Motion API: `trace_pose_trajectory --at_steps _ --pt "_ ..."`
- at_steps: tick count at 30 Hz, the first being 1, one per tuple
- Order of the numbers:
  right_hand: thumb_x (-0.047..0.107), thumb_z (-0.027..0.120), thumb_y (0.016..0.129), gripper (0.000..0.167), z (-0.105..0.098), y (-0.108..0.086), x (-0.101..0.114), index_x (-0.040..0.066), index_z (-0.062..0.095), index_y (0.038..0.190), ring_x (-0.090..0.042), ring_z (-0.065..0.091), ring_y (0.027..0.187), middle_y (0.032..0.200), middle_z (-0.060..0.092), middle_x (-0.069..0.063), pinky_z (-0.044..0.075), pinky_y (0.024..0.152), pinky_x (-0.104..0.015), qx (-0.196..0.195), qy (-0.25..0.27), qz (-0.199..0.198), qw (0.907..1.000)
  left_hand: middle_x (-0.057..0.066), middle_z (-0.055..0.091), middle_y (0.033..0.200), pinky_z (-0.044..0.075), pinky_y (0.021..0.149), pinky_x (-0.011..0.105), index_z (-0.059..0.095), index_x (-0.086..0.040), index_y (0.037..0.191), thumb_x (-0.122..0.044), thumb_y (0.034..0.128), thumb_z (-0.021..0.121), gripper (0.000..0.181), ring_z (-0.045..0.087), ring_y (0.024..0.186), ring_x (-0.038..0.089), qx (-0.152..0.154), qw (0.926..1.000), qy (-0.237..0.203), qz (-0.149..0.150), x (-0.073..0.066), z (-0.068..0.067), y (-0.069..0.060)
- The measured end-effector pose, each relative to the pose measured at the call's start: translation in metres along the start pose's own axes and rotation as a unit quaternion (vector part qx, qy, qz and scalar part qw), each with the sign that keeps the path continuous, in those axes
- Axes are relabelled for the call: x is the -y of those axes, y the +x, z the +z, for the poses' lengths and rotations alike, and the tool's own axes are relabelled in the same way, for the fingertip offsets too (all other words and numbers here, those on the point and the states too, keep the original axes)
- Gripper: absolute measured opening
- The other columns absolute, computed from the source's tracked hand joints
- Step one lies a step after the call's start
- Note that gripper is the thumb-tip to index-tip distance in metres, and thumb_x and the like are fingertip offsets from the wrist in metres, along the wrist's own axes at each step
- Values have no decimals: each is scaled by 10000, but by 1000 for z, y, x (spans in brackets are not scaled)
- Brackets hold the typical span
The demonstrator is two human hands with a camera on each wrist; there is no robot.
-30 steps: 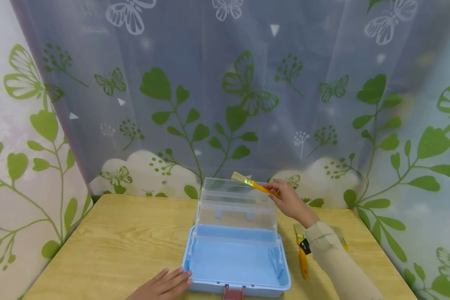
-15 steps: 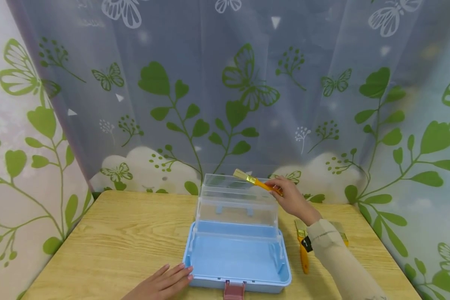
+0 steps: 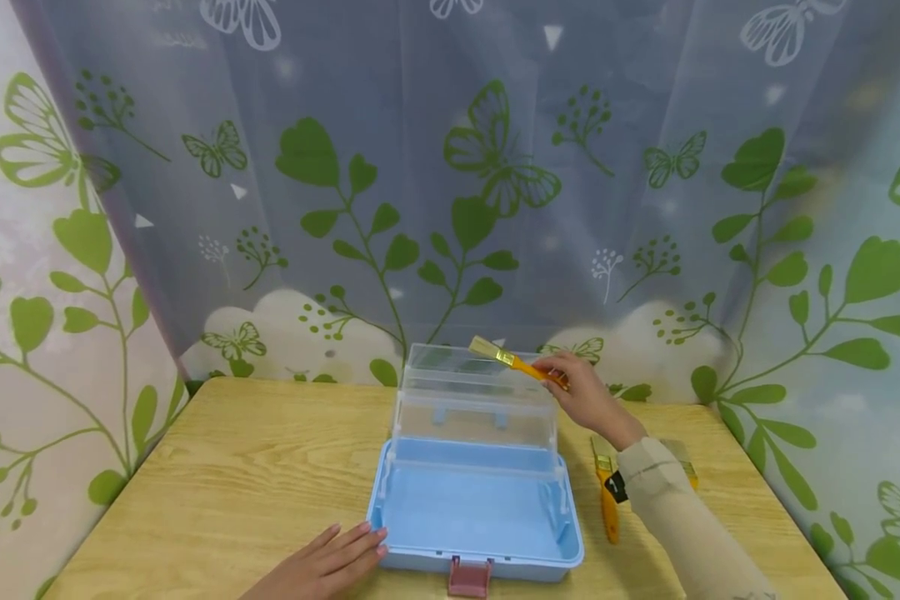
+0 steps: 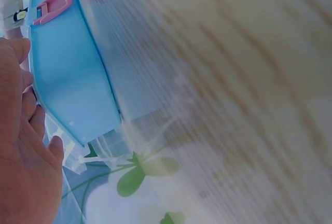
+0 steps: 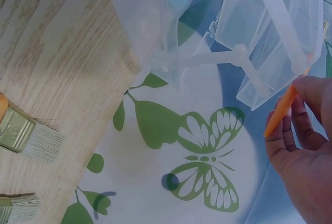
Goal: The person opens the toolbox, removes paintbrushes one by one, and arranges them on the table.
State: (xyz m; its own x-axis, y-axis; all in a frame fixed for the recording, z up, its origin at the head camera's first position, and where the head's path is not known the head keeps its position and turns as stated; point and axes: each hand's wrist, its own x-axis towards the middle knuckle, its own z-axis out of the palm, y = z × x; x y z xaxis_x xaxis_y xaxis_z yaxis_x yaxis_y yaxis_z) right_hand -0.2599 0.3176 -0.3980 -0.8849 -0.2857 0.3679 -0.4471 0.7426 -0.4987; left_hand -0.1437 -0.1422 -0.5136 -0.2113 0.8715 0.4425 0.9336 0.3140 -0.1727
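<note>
My right hand pinches the orange handle of a flat paintbrush. The brush is held in the air, bristles up and to the left, by the raised clear plastic trays of a blue storage box. In the right wrist view its handle runs between thumb and fingers; the bristle end is mostly behind the clear plastic. My left hand lies with fingers extended against the box's left front corner. The left wrist view shows these fingers along the side of the box.
Right of the box lies another orange-handled paintbrush. A further brush is partly hidden behind my right sleeve. A reddish latch hangs at the box front. Leaf-patterned cloth stands behind the wooden table.
The head view has tilted slightly, so everything sits a little higher in it. Both hands keep their places, and the brush stays almost still by the clear trays.
</note>
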Motion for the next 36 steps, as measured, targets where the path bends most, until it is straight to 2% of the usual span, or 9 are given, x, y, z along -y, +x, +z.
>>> trace_pose_trajectory --at_steps 7,25,32,36 --pt "-18 657 964 307 0 -2 1 -1 680 1269 -289 623 973 1193 639 -169 567 839 -442 -8 -1 17 10000 1 178 1705 -42 1247 215 322 -87 1603 -530 1058 435 711 49 1576 92 -19 9996 -281 -22 0 1 -1" --pt "2 654 972 305 0 -5 -1 6 677 1276 -282 619 974 1186 634 -162 557 849 -451 5 94 127 9999 -13 180 1704 -44 1238 193 343 -95 1597 -498 1062 454 679 43 1573 80 44 9993 -335 -149 -2 -3 1" --pt "0 649 975 309 1 -7 -1 -1 672 1283 -288 618 974 1169 643 -165 558 846 -459 -9 80 109 9999 -17 164 1708 -43 1239 194 342 -98 1597 -477 1053 493 680 41 1575 81 58 9994 -303 -161 -4 -4 1" --pt "-1 648 976 313 0 -8 -1 -3 670 1288 -289 620 970 1156 647 -168 558 830 -451 -42 33 66 10000 -14 148 1710 -45 1242 203 322 -95 1605 -416 1021 591 719 30 1576 90 90 9995 -244 -152 -4 -7 2"
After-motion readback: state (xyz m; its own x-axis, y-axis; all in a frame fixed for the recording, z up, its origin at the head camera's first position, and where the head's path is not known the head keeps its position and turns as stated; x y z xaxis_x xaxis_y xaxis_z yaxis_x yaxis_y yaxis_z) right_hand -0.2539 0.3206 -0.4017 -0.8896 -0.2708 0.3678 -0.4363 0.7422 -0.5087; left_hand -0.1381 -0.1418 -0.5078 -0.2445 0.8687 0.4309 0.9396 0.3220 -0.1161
